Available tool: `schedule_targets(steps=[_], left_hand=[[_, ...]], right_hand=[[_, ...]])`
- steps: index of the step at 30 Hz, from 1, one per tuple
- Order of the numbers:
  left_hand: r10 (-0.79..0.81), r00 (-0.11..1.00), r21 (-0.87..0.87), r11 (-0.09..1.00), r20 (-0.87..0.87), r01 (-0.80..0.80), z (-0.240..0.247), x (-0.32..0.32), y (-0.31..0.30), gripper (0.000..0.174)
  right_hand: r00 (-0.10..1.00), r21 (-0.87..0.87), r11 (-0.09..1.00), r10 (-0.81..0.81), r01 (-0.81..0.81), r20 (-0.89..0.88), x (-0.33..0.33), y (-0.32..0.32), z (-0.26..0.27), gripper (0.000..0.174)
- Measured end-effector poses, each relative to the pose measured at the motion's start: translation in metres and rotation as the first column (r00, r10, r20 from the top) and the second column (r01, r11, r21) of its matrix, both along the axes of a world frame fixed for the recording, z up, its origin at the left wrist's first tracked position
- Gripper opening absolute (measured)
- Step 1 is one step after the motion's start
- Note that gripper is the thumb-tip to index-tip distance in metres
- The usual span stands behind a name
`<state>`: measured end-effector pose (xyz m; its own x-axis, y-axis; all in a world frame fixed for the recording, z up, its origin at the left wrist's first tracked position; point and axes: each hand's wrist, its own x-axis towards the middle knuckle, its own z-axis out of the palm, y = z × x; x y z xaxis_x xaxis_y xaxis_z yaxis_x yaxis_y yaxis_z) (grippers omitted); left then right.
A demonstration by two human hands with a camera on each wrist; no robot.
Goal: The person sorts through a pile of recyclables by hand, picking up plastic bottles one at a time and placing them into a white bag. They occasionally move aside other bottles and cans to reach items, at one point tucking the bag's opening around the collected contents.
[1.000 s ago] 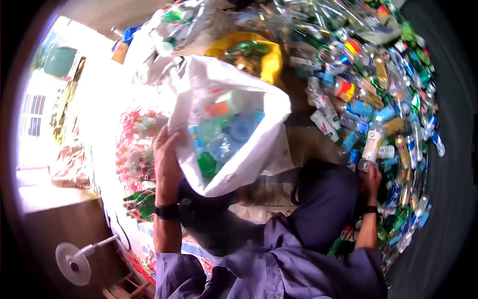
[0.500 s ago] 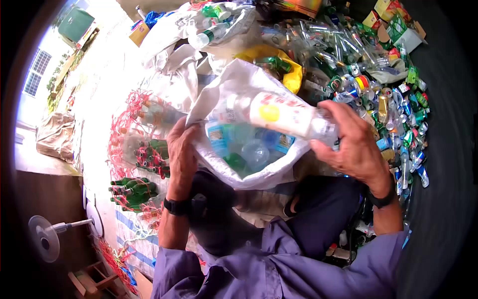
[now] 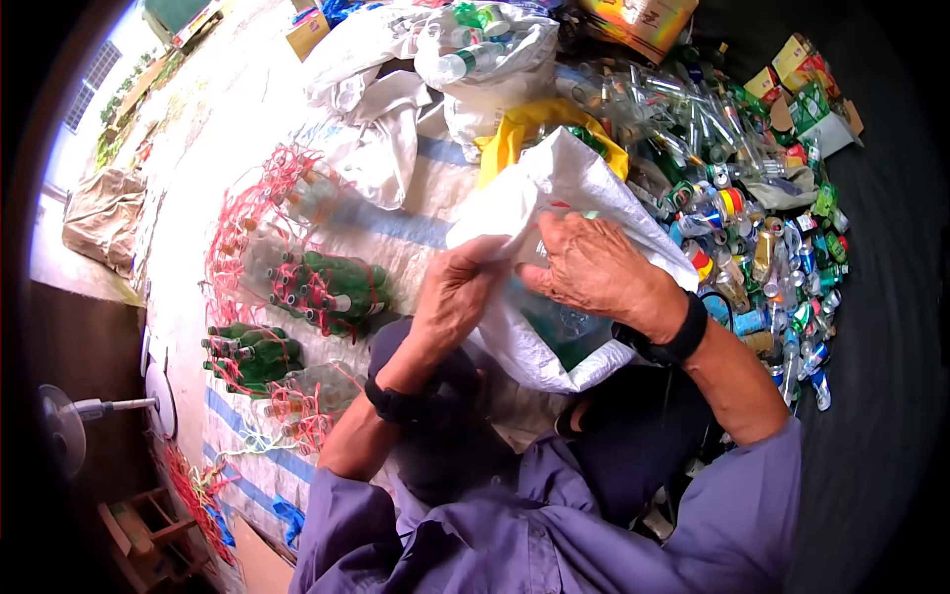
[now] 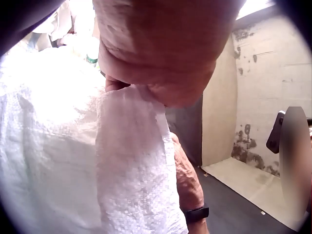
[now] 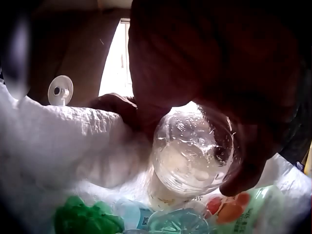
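Left hand (image 3: 453, 295) pinches rim of white woven sack (image 3: 579, 168), fingers curled over fabric edge. Right hand (image 3: 594, 265) at sack mouth, fingers wrapped round clear plastic bottle (image 5: 191, 155). Bottle sits just above coloured bottles inside sack. Sack stands in front of person's knees. Right of sack: heap of loose bottles and cans (image 3: 762, 218). Left of sack: bundles of green bottles (image 3: 332, 287) tied with red string.
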<state>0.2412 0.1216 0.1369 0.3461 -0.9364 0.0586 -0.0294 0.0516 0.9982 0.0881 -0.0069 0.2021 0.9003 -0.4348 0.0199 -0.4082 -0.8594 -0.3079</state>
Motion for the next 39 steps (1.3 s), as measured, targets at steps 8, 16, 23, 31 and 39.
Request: schedule_targets(steps=[8, 16, 23, 31, 39], left_hand=[[-0.013, 0.97, -0.084, 0.996, 0.241, 0.034, -0.016, 0.004, 0.002, 0.024], [0.076, 0.926, -0.013, 0.997, 0.37, -0.077, 0.005, 0.001, 0.004, 0.022], [0.171, 0.872, -0.151, 0.982, 0.458, -0.113, 0.009, -0.002, 0.008, 0.023], [0.014, 0.921, -0.206, 0.976, 0.39, 0.072, -0.008, -0.014, 0.001, 0.027], [-0.002, 0.927, -0.171, 0.983, 0.376, 0.071, -0.013, -0.01, 0.004, 0.021]], right_hand=[[0.991, 0.234, 0.971, 0.076, -0.047, -0.113, 0.013, -0.005, -0.025, 0.044], [0.984, 0.622, 0.782, 0.132, -0.03, -0.118, -0.001, 0.011, 0.007, 0.057], [0.992, 0.362, 0.924, 0.121, -0.121, 0.024, -0.008, 0.03, 0.003, 0.058], [0.989, 0.167, 0.976, 0.133, -0.141, 0.056, 0.004, 0.003, -0.054, 0.013], [0.991, 0.157, 0.978, 0.132, -0.135, 0.029, 0.011, -0.018, -0.078, 0.021]])
